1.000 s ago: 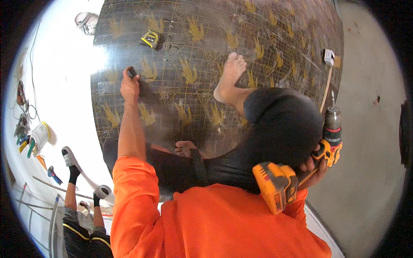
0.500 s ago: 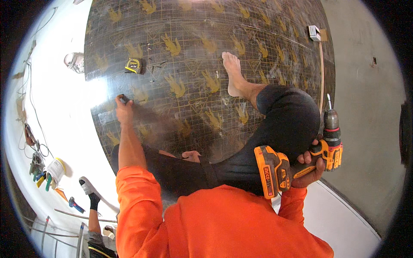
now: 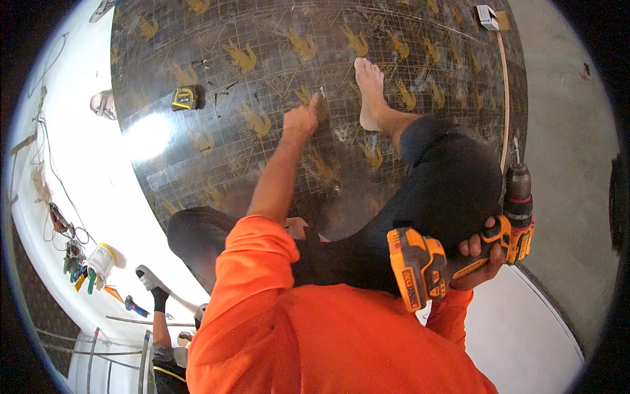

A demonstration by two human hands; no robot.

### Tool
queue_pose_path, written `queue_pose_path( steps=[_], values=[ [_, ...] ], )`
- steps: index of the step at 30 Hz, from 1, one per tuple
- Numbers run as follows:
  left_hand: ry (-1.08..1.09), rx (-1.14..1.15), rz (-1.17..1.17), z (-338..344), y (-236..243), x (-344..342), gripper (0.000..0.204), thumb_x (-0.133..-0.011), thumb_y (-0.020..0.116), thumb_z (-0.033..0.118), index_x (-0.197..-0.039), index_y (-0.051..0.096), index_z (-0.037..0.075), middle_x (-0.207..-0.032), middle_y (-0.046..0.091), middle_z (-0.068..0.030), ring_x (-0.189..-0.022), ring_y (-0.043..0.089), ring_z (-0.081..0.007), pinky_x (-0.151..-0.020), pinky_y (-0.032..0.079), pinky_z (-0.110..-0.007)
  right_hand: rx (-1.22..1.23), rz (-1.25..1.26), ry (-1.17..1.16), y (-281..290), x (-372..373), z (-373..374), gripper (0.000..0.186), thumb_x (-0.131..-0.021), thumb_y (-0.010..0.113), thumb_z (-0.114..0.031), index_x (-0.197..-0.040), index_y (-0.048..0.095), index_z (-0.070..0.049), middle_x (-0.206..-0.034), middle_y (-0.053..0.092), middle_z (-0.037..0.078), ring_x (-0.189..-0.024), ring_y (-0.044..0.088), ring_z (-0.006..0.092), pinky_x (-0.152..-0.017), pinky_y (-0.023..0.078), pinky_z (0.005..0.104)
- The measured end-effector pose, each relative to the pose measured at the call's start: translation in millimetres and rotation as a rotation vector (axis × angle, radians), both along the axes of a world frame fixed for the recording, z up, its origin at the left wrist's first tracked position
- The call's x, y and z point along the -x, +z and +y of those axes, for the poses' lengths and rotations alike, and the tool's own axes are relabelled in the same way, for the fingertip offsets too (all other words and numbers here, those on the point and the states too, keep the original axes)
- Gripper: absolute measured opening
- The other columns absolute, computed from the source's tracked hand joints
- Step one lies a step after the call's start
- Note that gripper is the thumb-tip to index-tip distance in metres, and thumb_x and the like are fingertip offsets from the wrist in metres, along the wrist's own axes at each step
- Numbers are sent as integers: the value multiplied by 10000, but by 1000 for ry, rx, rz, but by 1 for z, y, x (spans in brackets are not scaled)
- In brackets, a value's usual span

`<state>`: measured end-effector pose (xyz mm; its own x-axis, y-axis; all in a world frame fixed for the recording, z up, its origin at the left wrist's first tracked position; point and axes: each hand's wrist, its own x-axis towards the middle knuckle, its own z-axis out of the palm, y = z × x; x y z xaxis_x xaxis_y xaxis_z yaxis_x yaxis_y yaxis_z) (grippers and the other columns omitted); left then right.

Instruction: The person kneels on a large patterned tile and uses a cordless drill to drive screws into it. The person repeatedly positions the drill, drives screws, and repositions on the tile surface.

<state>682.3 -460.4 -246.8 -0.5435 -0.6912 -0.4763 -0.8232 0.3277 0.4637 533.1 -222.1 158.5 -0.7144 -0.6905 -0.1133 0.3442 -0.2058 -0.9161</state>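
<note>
My left hand (image 3: 301, 121) is over the dark printed board (image 3: 275, 79), its index finger stretched out toward the surface and its other fingers bent. I cannot see anything in it. At my right side, my right hand (image 3: 482, 261) grips the handle of a yellow and black cordless drill (image 3: 519, 205). Its bit points away from me, and its battery (image 3: 418, 269) lies over my thigh. A yellow and black tape measure (image 3: 186, 98) sits on the board to the left, with several dark screws (image 3: 222, 92) scattered beside it.
My bare foot (image 3: 371, 92) rests on the board. A small white box (image 3: 487, 18) stands at the far right by a wooden strip (image 3: 504, 98). At left are a bucket of tools (image 3: 102, 259), cables (image 3: 75, 236) and another person's leg (image 3: 161, 322). A grey wall (image 3: 558, 131) rises at right.
My left hand has swept right and forward, from the board's left edge to its middle near my foot. My right hand still holds the drill. The view has shifted slightly.
</note>
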Motion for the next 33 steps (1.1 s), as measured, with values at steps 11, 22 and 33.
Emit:
queue_pose_path(
  steps=[11, 22, 33],
  values=[
    [-218, 2, -117, 24, 1, -22, 774, -920, 470, 145, -1541, 107, 430, -926, 723, -185, -781, 720, -348, -697, 573, -489, -28, 29, -45, 0, 2, -3, 495, -925, 534, -258, -1356, 443, -32, -1137, 649, 115, -592, 486, 92, -516, 441, 238],
    [342, -145, 21, 30, 0, -119, 598, -942, 495, 254, -1513, 320, 230, -1133, 667, -238, -1014, 659, -426, -864, 521, -531, 123, -24, 154, 0, -15, -11, 542, -947, 523, -193, -1413, 329, 3, -1250, 578, 174, -778, 585, 154, -694, 550, 308],
    [1186, -138, -162, 32, 17, -266, 699, -928, 510, 308, -1545, 199, 202, -1143, 639, -294, -1040, 631, -455, -897, 494, -548, 76, -136, 513, 8, -31, -80, 593, -911, 537, -177, -1411, 293, 27, -1170, 612, 177, -689, 632, 207, -593, 542, 341]
  ],
)
